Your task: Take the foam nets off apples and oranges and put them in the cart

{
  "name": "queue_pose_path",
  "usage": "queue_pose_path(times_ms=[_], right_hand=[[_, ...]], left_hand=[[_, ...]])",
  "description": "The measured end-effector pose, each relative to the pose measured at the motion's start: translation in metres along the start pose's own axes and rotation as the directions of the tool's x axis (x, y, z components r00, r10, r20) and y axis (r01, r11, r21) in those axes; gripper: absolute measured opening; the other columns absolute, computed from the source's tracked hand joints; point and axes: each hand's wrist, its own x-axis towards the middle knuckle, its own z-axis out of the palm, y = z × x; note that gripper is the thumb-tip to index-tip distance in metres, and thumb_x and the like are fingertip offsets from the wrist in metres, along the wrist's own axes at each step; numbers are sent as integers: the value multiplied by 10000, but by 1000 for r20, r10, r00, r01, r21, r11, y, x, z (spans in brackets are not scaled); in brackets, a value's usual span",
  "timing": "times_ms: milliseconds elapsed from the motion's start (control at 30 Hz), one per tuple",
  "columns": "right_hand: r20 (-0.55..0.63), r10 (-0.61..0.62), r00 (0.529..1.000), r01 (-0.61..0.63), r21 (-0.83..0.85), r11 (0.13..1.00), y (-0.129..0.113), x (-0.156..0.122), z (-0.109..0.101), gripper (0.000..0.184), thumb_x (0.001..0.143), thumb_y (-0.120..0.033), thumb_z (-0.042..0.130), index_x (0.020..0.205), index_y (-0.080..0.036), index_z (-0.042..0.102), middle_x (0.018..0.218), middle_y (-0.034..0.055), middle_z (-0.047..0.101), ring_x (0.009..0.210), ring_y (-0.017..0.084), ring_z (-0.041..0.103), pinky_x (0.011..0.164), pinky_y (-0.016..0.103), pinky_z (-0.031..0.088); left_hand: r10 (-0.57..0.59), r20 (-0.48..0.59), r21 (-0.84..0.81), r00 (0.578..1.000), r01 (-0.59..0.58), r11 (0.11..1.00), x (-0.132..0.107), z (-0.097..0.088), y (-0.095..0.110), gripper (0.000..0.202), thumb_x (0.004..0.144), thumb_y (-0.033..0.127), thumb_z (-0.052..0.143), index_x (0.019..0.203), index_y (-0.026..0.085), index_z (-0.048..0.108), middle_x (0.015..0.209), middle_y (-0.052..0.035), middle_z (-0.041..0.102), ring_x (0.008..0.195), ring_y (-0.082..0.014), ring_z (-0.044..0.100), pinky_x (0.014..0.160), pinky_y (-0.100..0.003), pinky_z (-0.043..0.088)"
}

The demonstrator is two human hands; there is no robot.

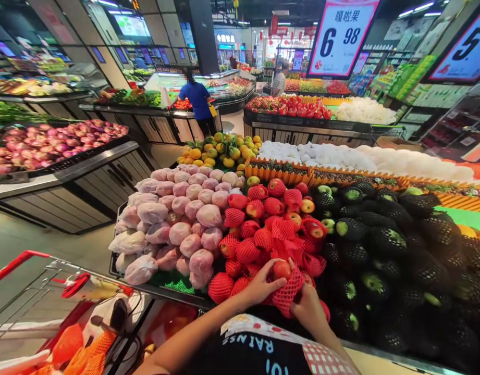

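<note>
A red apple (282, 269) sits between the thumb and fingers of my left hand (261, 285), which is closed around its side. Over the apple's lower right part lies a red foam net sleeve (290, 292). My right hand (308, 308) grips the sleeve from the right; its fingertips are partly hidden behind the mesh. Both hands are just above the near edge of a pile of apples (247, 251), most of them in similar red nets. Loose red netting (284, 229) lies on the pile beyond my hands.
Pink wrapped fruits (180, 233) lie left of the apples, dark-netted green fruits (388, 242) right. Yellow-orange citrus (210, 152) and white-wrapped produce (321, 155) are behind. A shopping cart (26, 255) with bags stands at lower left. A person in blue (196, 99) stands farther off.
</note>
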Motion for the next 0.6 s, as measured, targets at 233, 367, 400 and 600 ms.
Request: queue_pose_path(times_ms=[233, 367, 400, 600], right_hand=[[50, 189, 981, -168, -286, 943, 1, -8, -4, 520, 763, -354, 639, 1226, -126, 702, 1108, 196, 748, 1026, 394, 722, 910, 487, 541], [98, 161, 982, -149, -118, 982, 0, -7, -2, 455, 739, -295, 634, 1156, -126, 697, 1116, 173, 748, 1030, 353, 723, 935, 459, 538], [103, 126, 987, -121, -58, 991, 1, -6, -2, 489, 739, -285, 629, 1197, -120, 680, 1170, 174, 736, 1082, 345, 710, 978, 462, 528], [286, 64, 956, -113, 159, 981, -1, -17, -28, 513, 817, -302, 659, 1308, -151, 652, 1263, 135, 701, 1132, 288, 677, 971, 395, 540]], left_hand=[[-65, 111, 358, 992, 21, 933, -4, -6, 15, 732, 676, 448, 873, 1292, 151, 612, 1301, -131, 641, 1210, -320, 585, 1079, -420, 443], [-79, 71, 412, 994, 43, 910, 3, -6, 9, 627, 693, 471, 807, 1190, 118, 662, 1141, -113, 689, 1055, -294, 613, 992, -419, 478], [-73, 64, 369, 995, 44, 929, 5, -8, 3, 642, 681, 484, 809, 1186, 118, 659, 1145, -113, 686, 1061, -292, 610, 1000, -417, 477], [-160, 32, 52, 987, 158, 986, 3, -9, -16, 793, 599, 655, 852, 1169, 131, 680, 1252, -166, 673, 1229, -380, 576, 1132, -511, 413]])
